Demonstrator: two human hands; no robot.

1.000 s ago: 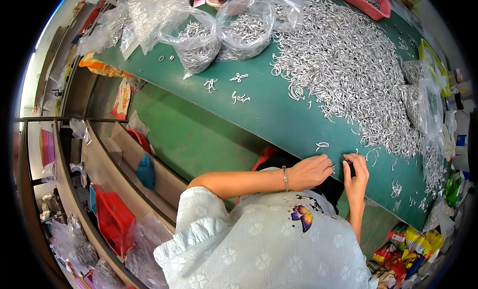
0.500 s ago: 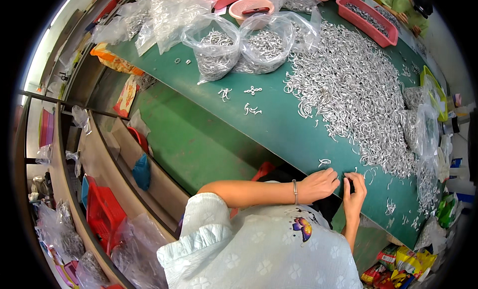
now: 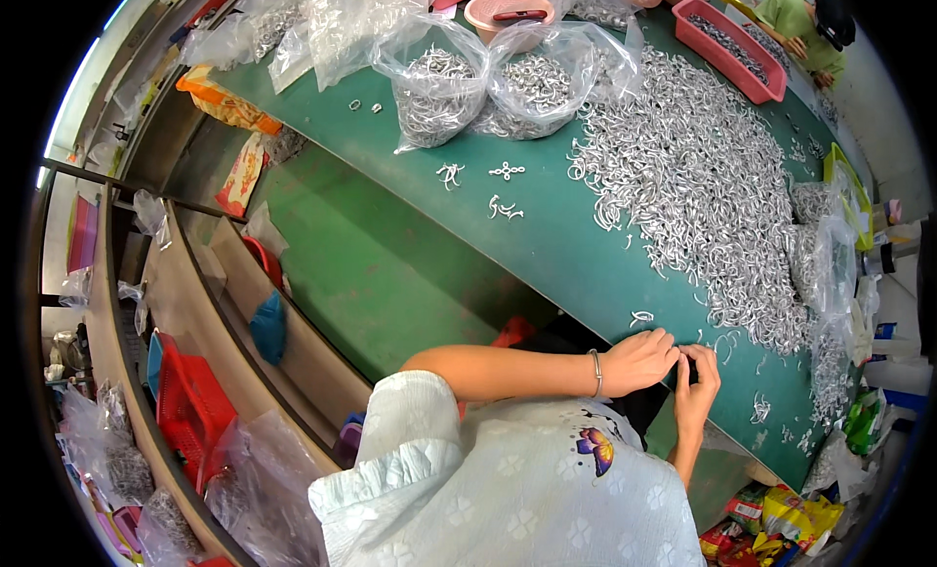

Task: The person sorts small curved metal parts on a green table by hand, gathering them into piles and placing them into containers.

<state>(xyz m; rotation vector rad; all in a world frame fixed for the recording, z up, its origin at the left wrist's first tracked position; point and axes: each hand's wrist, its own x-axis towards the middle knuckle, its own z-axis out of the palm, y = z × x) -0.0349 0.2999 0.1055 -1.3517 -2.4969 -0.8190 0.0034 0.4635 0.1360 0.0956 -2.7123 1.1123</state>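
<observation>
Green matting covers the long worktable (image 3: 547, 245), which curves from upper left to lower right of the frame. A broad heap of small shiny metal hooks (image 3: 703, 186) is spread at upper right, beside two clear crinkled bags (image 3: 488, 84) filled with the same parts. At lower centre, the left hand (image 3: 639, 360) and right hand (image 3: 695, 396) are brought together at the table edge, fingertips touching. Fingers are pinched narrowly around something small; what is held cannot be told.
</observation>
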